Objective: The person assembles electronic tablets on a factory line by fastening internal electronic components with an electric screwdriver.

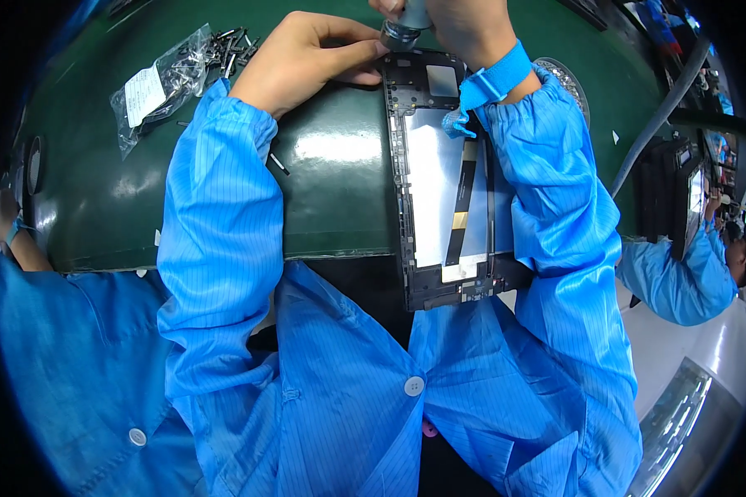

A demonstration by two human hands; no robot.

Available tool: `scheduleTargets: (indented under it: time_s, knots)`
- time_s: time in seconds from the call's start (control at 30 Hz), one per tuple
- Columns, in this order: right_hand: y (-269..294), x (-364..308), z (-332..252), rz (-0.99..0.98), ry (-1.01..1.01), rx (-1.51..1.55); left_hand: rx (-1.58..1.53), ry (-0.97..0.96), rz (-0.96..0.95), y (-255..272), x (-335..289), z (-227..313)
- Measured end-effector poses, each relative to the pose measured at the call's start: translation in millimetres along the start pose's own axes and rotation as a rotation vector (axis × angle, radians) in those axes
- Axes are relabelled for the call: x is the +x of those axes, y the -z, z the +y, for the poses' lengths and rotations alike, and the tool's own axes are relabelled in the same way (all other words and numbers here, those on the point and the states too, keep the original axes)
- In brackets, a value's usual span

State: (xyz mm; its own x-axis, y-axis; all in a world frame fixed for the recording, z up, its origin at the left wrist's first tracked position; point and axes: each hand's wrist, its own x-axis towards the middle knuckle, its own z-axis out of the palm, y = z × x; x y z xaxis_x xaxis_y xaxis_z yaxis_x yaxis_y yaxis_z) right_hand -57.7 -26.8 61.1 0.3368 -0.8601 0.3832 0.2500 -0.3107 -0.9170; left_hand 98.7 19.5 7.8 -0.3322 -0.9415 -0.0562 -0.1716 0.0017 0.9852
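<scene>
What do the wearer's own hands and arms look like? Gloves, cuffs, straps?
Left hand and right hand: no gloves visible. Left sleeve and right sleeve: blue, fine dark stripes, gathered cuffs. Right wrist: blue strap with buckle.

Blue pinstriped sleeves [220, 224], blue wristband [506, 74]

Light fairly bright and even mid-frame, apparently from overhead. Strong white glare on the green desk [331, 215] left of the device [429, 195]; weaker smear farther left. Soft sheen on blue sleeves [215, 199], shading in the folds. Small highlights across the plastic bag [182, 76]. Dark under the desk's front edge. Centre reasonably sharp; person at far right [680, 286] softer, tilted by fisheye bend. Corners black.
</scene>
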Motion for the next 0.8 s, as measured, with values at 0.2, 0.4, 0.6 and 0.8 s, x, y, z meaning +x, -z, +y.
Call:
scheduleTargets:
  time_s: [0.2, 0.4, 0.6, 0.8]
  knots:
    - [-2.1, -0.2, -3.6, 0.032, 0.013, 0.037, -0.077, 0.001, -0.039, 0.5, 2.2, -1.2]
    - [-7.4, -2.2, -9.1, 0.057, 0.028, -0.011, -0.042, 0.018, -0.034, 0.9, 0.3, 2.1]
    - [-7.6, -3.9, -8.1, 0.041, -0.008, -0.082, -0.056, 0.033, -0.050, -0.1, -0.6, 0.9]
    - [-7.8, -6.7, -12.4, 0.026, -0.041, -0.124, -0.069, 0.026, -0.009, -2.0, -0.3, -2.7]
